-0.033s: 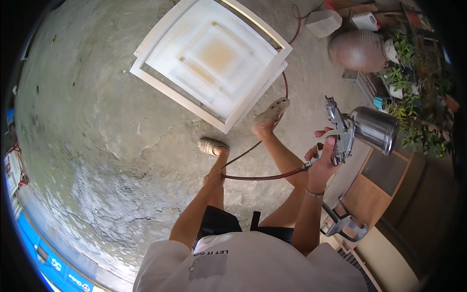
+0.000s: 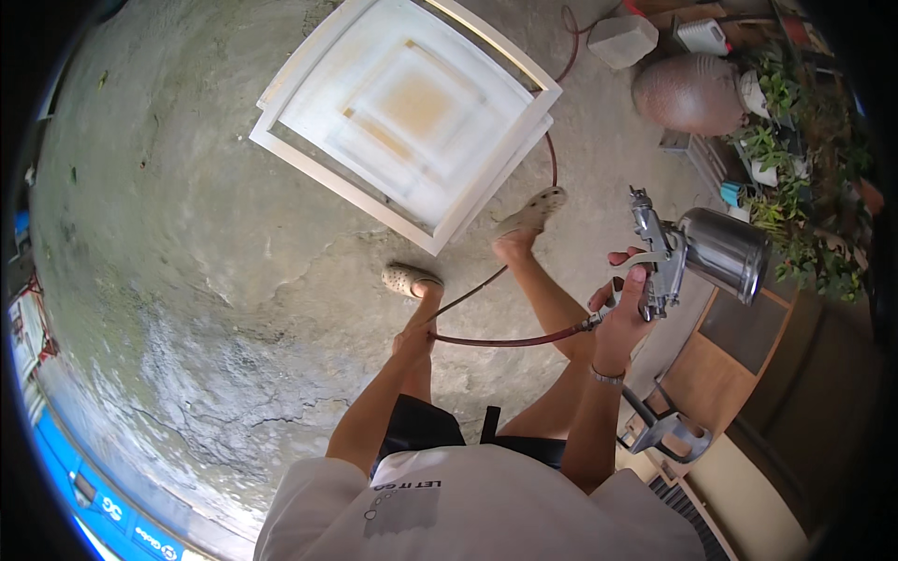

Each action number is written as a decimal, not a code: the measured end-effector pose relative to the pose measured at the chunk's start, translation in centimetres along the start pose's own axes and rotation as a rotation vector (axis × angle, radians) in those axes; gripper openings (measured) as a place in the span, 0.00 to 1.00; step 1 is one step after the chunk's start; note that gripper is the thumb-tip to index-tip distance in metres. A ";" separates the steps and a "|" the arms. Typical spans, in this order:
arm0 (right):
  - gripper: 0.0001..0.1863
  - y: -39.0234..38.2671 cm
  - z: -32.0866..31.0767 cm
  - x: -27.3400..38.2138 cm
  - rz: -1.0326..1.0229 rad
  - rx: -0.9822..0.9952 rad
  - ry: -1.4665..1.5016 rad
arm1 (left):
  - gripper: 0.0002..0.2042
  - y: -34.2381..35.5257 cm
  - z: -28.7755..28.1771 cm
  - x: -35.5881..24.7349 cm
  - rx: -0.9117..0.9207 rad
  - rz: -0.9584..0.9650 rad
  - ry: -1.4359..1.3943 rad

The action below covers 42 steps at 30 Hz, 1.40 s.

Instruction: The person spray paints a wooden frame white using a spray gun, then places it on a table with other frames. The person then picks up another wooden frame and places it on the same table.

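My right hand (image 2: 621, 304) grips a metal spray gun (image 2: 660, 257) by its handle, fingers curled round it. A silver paint cup (image 2: 725, 252) juts out from the gun to the right. From the gun's handle a dark red hose (image 2: 510, 341) runs across to my left hand (image 2: 412, 338), which is closed at the hose's bend by my left leg; its fingers are partly hidden. Beyond my feet stands a white wooden frame (image 2: 341, 194), tilted in view, with a pale panel (image 2: 327, 89) bearing a yellowish square patch. The gun is apart from the frame.
The hose continues past my right clog (image 2: 531, 213) and behind the frame. At the far right are a large brown clay jar (image 2: 687, 96), a translucent block-shaped container (image 2: 622, 42) and potted plants (image 2: 781, 210). A wooden cabinet (image 2: 706, 374) and a grey chair (image 2: 678, 439) stand near my right arm.
The spray gun and my right hand have shifted very slightly right. My right foot has also moved a little to the right. Both hands keep their hold.
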State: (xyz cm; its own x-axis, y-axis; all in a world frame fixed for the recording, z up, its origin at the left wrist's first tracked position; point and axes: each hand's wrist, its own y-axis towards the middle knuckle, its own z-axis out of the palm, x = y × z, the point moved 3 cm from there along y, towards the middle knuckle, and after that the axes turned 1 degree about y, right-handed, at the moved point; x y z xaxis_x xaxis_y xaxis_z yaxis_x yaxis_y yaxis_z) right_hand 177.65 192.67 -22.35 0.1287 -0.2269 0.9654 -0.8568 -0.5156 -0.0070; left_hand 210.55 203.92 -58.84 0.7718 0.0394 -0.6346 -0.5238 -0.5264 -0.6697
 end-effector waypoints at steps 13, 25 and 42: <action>0.30 -5.6 -5.9 -4.0 0.158 -0.148 0.228 | 0.19 2.6 -2.8 -1.9 0.318 -0.021 0.266; 0.21 -13.0 -8.0 0.0 0.018 -0.306 0.172 | 0.16 -6.0 -2.8 1.3 0.165 0.389 0.171; 0.18 -34.1 -14.6 9.4 -0.134 -0.595 0.014 | 0.29 -24.8 -7.0 7.9 0.728 0.194 0.100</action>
State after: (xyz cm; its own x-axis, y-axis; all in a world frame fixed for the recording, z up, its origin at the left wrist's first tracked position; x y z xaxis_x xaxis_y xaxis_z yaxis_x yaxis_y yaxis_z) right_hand 200.75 220.15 -9.25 0.2513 -0.1793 0.9512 -0.9662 0.0123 0.2575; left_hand 232.18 211.39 -44.57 0.6527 -0.0923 -0.7520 -0.7320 0.1791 -0.6573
